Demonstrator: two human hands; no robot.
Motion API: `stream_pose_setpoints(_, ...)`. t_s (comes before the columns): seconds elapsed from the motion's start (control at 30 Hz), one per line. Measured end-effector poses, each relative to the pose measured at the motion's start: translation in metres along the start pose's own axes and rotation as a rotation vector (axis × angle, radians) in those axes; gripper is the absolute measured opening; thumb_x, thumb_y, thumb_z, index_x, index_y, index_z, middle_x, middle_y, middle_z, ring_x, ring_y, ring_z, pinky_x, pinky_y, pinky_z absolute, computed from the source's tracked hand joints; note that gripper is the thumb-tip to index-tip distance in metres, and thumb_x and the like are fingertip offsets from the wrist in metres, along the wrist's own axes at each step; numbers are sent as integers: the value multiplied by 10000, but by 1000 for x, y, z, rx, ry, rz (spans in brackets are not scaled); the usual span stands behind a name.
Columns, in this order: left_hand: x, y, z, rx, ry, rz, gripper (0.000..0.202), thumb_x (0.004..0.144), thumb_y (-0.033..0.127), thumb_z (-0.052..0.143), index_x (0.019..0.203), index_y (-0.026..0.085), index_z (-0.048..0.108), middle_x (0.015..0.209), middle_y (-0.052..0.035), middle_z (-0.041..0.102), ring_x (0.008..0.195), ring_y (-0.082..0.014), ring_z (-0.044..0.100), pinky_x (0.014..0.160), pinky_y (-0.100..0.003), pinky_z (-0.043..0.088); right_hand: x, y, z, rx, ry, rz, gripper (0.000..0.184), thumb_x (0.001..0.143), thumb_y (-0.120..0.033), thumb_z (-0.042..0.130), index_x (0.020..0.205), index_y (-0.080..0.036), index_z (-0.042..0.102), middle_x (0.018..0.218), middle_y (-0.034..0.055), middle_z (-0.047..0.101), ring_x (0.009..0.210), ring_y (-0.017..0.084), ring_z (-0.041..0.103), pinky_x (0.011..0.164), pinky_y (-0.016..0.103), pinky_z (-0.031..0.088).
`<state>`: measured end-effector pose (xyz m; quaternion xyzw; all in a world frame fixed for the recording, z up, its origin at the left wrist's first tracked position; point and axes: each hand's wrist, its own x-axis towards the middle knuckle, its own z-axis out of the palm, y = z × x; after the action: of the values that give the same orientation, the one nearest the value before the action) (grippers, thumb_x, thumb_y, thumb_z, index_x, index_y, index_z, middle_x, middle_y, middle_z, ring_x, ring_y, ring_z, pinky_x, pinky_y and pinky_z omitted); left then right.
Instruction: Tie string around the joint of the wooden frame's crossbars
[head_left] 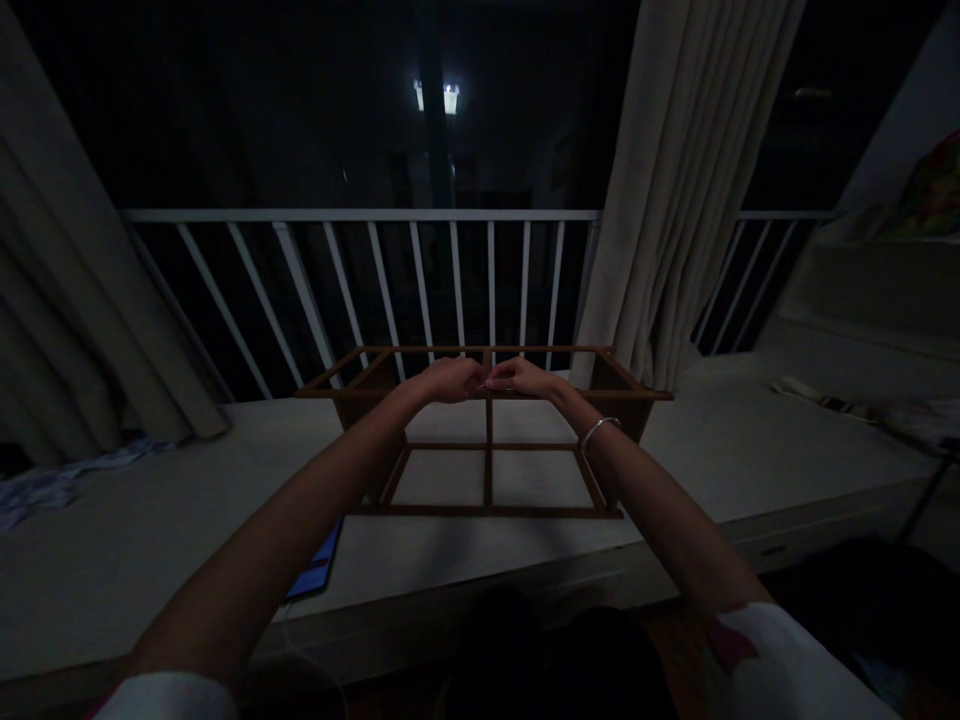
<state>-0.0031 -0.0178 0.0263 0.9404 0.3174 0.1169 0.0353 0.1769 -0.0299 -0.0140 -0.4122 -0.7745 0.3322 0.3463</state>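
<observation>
A brown wooden frame with open sections stands on the white ledge in front of me. My left hand and my right hand meet at the middle of its upper front rail, right by the centre upright. Both hands have their fingers closed in a pinch, with the fingertips almost touching each other. Whatever sits between them is too small and dark to make out. A bracelet circles my right wrist.
A phone with a lit screen lies under my left forearm at the ledge, a cable hanging below it. Behind the frame runs a white railing before a dark window. Curtains hang on both sides. Crumpled cloth lies far left.
</observation>
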Motion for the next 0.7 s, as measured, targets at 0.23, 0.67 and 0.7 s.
stream_pose_setpoints(0.23, -4, 3, 3, 312, 29, 170, 146, 661, 207, 452, 779, 191, 537, 787, -63, 546, 782, -191, 469, 725, -293, 259, -1, 0, 0, 29, -25, -42, 315, 565, -382, 552, 693, -94, 553, 587, -19, 483, 527, 62, 390, 496, 195, 286)
stream_pose_setpoints(0.67, -10, 0, 8, 569, -31, 106, 211, 712, 199, 370, 876, 213, 502, 818, -69, 547, 763, -178, 490, 676, -283, 305, 0, 2, 3, 13, -27, -100, 308, 610, -358, 534, 766, -92, 537, 665, 2, 512, 603, 75, 436, 556, 193, 329)
stream_pose_setpoints(0.7, -10, 1, 7, 594, -27, 119, 222, 709, 183, 371, 888, 213, 499, 818, -69, 546, 768, -174, 489, 677, -280, 305, 1, 3, 3, 12, -28, -105, 310, 613, -355, 534, 774, -90, 537, 670, 3, 513, 609, 76, 439, 561, 194, 332)
